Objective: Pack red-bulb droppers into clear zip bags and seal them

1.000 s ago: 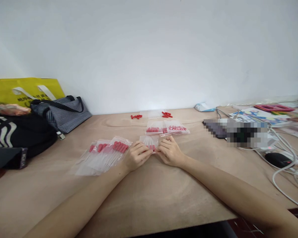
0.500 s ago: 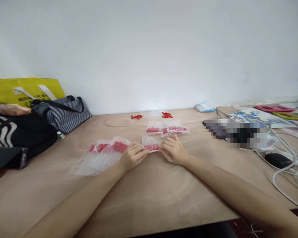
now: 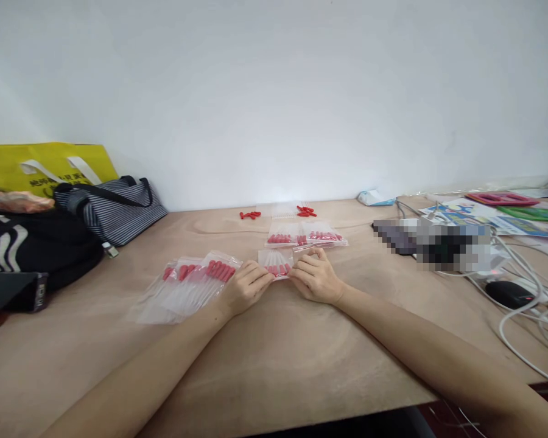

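A small clear bag with several red pieces (image 3: pixel 276 266) is pinched at its near edge between my two hands. My left hand (image 3: pixel 248 285) grips its left corner, and my right hand (image 3: pixel 316 277) grips its right corner. Left of my left hand, a fanned pile of similar filled bags (image 3: pixel 189 289) lies on the table. Just beyond the held bag are more filled bags, one at the left (image 3: pixel 281 236) and a stack at the right (image 3: pixel 324 236). Farther back lie two groups of loose red pieces (image 3: pixel 250 215), (image 3: pixel 306 212).
On the wooden table (image 3: pixel 265 377), a striped bag (image 3: pixel 114 207), a black bag (image 3: pixel 41 243) and a yellow bag (image 3: pixel 82 158) stand at the left. A black mouse (image 3: pixel 509 294), white cables (image 3: pixel 502 322) and printed sheets (image 3: pixel 466 214) are at the right. A wall rises behind.
My right hand has shifted slightly left, toward my left hand. Both hands still grip the bag, and the view has moved very slightly.
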`<state>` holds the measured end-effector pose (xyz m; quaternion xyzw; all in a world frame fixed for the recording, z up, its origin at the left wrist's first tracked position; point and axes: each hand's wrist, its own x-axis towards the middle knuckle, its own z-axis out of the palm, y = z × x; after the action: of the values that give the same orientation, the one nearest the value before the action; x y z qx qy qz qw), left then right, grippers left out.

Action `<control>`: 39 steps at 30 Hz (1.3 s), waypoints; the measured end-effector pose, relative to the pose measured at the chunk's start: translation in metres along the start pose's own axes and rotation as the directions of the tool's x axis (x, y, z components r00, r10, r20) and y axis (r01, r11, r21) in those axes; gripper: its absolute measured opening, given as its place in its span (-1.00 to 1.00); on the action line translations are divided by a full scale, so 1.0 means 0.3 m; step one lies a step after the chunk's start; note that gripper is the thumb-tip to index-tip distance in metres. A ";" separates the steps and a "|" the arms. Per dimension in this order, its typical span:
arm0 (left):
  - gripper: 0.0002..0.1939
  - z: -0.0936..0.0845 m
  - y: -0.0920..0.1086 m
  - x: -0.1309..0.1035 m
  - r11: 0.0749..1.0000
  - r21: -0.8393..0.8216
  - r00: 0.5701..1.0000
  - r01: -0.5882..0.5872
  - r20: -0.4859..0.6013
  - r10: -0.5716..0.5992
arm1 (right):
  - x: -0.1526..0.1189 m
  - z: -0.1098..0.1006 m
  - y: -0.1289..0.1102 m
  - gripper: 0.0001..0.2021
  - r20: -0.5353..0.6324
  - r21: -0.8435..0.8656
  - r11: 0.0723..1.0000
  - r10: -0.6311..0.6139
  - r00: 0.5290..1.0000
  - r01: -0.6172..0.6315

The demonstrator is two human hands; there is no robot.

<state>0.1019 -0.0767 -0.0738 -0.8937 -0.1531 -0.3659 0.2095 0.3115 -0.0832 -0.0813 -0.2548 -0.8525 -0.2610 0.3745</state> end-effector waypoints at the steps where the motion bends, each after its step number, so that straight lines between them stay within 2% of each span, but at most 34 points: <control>1: -0.93 0.001 0.000 0.000 1.000 0.000 1.000 0.006 0.000 -0.006 | 0.002 0.000 -0.002 -0.85 0.001 0.008 1.000 0.011 1.000 -0.011; 8: -0.93 0.011 0.002 -0.004 1.000 0.022 0.999 0.005 0.037 -0.006 | 0.013 0.022 -0.021 -0.88 -0.013 -0.007 0.998 -0.059 0.998 0.059; 15: -0.91 0.007 0.007 0.005 0.999 0.034 1.000 -0.001 0.002 0.001 | 0.017 0.025 -0.023 -0.86 -0.001 -0.067 0.993 -0.100 0.995 0.100; 22: -0.94 0.003 0.010 0.014 0.994 0.057 0.996 -0.091 0.023 0.090 | 0.016 0.030 -0.024 -0.84 0.012 -0.056 0.991 -0.119 0.993 0.119; 28: -0.92 -0.005 0.024 0.015 0.996 0.057 0.998 -0.061 0.037 0.059 | 0.006 0.013 -0.015 -0.83 0.035 -0.080 0.988 -0.132 0.991 0.135; 34: -0.87 -0.006 0.022 0.009 0.998 0.054 0.999 -0.028 0.027 0.026 | -0.002 -0.003 -0.006 -0.73 -0.012 -0.122 0.991 -0.062 0.998 0.060; 37: -0.80 -0.011 0.014 0.003 0.998 0.051 0.998 -0.024 0.051 0.022 | -0.004 0.002 0.001 -0.69 0.001 -0.070 0.995 -0.077 0.997 0.076; 39: -0.77 -0.021 0.012 0.000 0.999 0.038 0.994 -0.019 0.107 0.015 | -0.009 0.005 0.009 -0.69 0.037 -0.013 0.997 -0.082 0.996 0.082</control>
<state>0.0997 -0.0829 -0.0707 -0.9089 -0.1636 -0.3131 0.2217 0.3141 -0.0809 -0.0837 -0.2269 -0.8670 -0.2775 0.3462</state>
